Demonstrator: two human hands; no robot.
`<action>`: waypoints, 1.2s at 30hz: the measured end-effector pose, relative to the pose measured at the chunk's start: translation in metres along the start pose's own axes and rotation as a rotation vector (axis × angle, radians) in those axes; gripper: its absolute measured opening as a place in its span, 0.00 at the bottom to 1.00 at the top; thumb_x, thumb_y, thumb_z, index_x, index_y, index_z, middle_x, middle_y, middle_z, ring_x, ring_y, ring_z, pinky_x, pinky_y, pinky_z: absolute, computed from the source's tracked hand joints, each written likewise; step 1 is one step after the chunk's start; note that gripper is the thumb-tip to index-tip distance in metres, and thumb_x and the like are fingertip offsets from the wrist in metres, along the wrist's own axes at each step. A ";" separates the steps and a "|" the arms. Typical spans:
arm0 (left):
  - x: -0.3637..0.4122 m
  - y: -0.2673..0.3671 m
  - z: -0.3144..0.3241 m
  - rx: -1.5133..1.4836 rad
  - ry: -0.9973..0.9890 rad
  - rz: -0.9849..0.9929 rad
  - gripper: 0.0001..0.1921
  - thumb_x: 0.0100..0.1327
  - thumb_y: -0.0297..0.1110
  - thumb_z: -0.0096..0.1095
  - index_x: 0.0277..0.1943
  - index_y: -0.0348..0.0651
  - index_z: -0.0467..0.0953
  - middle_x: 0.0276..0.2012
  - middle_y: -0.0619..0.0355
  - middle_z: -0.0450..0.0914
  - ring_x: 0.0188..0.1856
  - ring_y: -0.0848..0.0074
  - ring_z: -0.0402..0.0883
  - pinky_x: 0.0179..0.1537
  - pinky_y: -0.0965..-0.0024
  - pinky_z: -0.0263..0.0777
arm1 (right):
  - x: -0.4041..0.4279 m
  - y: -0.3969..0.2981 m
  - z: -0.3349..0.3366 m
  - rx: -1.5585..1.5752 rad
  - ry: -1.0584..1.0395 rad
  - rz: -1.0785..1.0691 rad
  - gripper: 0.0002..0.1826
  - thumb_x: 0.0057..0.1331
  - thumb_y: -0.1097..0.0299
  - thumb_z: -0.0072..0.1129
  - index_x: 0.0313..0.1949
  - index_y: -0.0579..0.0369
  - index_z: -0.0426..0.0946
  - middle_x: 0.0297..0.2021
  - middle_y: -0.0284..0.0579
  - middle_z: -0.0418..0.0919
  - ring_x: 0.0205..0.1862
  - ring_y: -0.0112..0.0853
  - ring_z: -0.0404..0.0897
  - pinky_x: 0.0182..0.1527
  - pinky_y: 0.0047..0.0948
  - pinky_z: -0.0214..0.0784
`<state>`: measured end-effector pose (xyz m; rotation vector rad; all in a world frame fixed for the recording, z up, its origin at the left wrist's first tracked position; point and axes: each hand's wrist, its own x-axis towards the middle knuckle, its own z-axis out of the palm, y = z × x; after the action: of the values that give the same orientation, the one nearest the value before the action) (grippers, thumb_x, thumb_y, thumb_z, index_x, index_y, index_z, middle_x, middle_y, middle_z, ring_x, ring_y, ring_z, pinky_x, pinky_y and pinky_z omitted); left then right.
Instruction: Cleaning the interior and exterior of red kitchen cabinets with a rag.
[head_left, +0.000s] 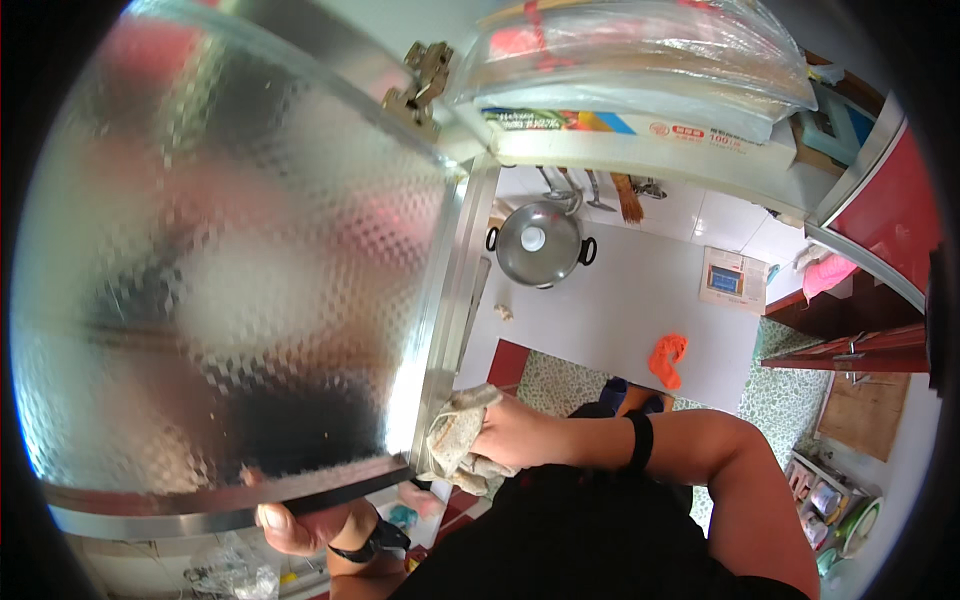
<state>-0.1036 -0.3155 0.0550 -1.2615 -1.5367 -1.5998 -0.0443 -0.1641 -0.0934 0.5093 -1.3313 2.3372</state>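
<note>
A cabinet door (247, 277) with textured frosted glass in a metal frame stands swung out at the left. My left hand (300, 525) grips its lower frame edge, thumb on the near side, with some fingers hidden behind the glass. My right hand (510, 431) holds a crumpled beige cloth (456, 435) against the frame's side edge, close to the lower corner. Metal hinges (424, 82) show at the door's upper part.
A plastic-wrapped package (637, 67) lies on the cabinet shelf (637, 157). Below, the white counter (607, 300) bears a lidded metal pot (540, 259), a printed sheet (735, 281) and an orange cloth (667, 360). Utensils (592, 191) hang behind. A red cabinet door (847, 349) juts out at right.
</note>
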 end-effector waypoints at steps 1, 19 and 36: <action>-0.002 0.000 -0.004 -0.017 0.039 -0.031 0.27 0.69 0.43 0.48 0.57 0.25 0.74 0.53 0.34 0.78 0.53 0.57 0.80 0.57 0.48 0.75 | 0.004 0.003 -0.003 -0.005 0.007 -0.010 0.07 0.65 0.82 0.56 0.42 0.61 0.79 0.30 0.43 0.83 0.25 0.23 0.80 0.20 0.23 0.69; 0.010 -0.012 -0.024 -0.442 0.018 -0.288 0.27 0.64 0.42 0.51 0.60 0.29 0.73 0.58 0.35 0.76 0.58 0.53 0.77 0.64 0.45 0.67 | 0.096 -0.060 -0.113 0.018 0.559 0.321 0.10 0.69 0.74 0.54 0.47 0.62 0.79 0.37 0.44 0.82 0.30 0.31 0.84 0.32 0.32 0.81; 0.014 -0.017 -0.024 -0.671 -0.052 -0.383 0.33 0.68 0.45 0.56 0.69 0.32 0.63 0.53 0.44 0.79 0.53 0.61 0.79 0.60 0.54 0.70 | 0.125 -0.053 -0.124 -1.091 0.556 -0.594 0.14 0.66 0.81 0.51 0.50 0.62 0.76 0.42 0.47 0.82 0.44 0.41 0.81 0.49 0.37 0.73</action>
<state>-0.1300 -0.3334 0.0637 -1.3951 -1.3709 -2.4892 -0.1375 -0.0111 -0.0524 -0.1016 -1.6008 0.9306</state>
